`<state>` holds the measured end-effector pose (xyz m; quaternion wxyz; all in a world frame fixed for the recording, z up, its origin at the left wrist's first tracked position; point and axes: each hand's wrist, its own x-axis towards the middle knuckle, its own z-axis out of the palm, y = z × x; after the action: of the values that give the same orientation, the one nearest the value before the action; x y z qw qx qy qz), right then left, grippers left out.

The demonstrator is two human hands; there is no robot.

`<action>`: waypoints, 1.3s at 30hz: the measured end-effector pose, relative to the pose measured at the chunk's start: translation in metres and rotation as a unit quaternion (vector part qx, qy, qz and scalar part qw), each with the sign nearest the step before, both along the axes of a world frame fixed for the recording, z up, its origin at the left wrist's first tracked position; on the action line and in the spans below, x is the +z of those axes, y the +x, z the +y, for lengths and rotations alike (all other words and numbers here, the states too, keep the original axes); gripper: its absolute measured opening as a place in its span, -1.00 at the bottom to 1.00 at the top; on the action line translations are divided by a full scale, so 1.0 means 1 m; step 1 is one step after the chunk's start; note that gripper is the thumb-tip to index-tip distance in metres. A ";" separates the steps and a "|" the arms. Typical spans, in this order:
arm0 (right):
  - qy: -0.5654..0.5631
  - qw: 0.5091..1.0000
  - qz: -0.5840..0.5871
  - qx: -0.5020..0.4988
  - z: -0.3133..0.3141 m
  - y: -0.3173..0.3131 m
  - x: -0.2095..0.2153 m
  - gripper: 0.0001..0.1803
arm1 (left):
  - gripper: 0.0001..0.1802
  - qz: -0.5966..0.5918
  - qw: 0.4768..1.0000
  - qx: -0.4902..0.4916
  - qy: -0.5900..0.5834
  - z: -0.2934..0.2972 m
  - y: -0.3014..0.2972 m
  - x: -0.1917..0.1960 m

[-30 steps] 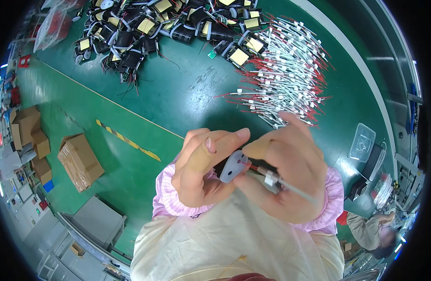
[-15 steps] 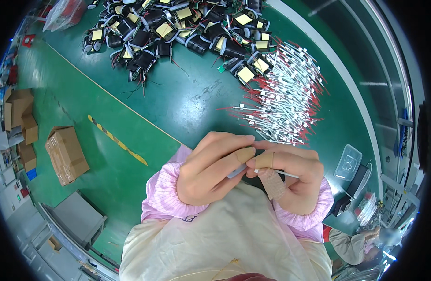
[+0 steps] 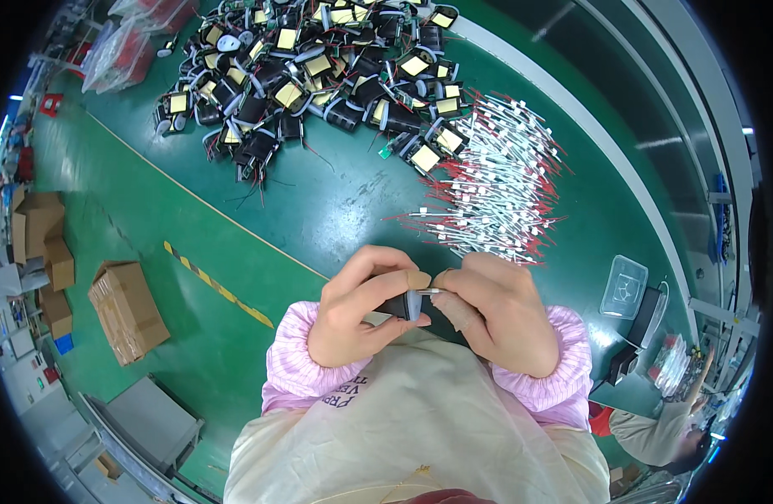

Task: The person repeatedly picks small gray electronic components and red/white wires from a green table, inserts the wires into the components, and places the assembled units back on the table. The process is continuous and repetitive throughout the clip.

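Observation:
In front of my chest, my left hand (image 3: 361, 304) grips a small black and grey device (image 3: 412, 306) between thumb and fingers. Its grey rounded edge faces right. My right hand (image 3: 497, 304), with tape around its fingers, pinches a thin white wire lead (image 3: 430, 291); the lead's end meets the device's upper edge, and whether it is joined there I cannot tell. Just beyond the right hand lies a wide pile of white and red wire leads (image 3: 500, 181). Farther off to the left is a heap of similar black devices (image 3: 307, 71) with yellow pads and loose wires.
A clear plastic box (image 3: 625, 286) sits on the green table at the right, near a black case (image 3: 647, 319) and bagged items (image 3: 670, 363). Plastic bags (image 3: 122, 55) lie at the far left. Cardboard boxes (image 3: 128, 312) stand left, and another person (image 3: 655, 430) is at lower right.
The device has turned in my left hand, so its black body and grey edge now show. The white lead in my right hand has shifted left to the device's edge. The view has shifted slightly.

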<state>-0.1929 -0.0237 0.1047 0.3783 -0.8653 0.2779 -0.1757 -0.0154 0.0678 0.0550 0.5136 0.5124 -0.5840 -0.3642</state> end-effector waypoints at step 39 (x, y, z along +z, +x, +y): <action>0.113 0.956 -0.055 -0.265 -0.035 -0.082 -0.003 -0.86 | -0.62 -0.197 0.980 0.037 0.018 -0.083 -0.016 0.020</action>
<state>-0.2753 -0.0584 0.1013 0.4280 -0.7012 0.4942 -0.2844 -0.0317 -0.0155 0.0754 0.3923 0.6040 -0.6481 -0.2473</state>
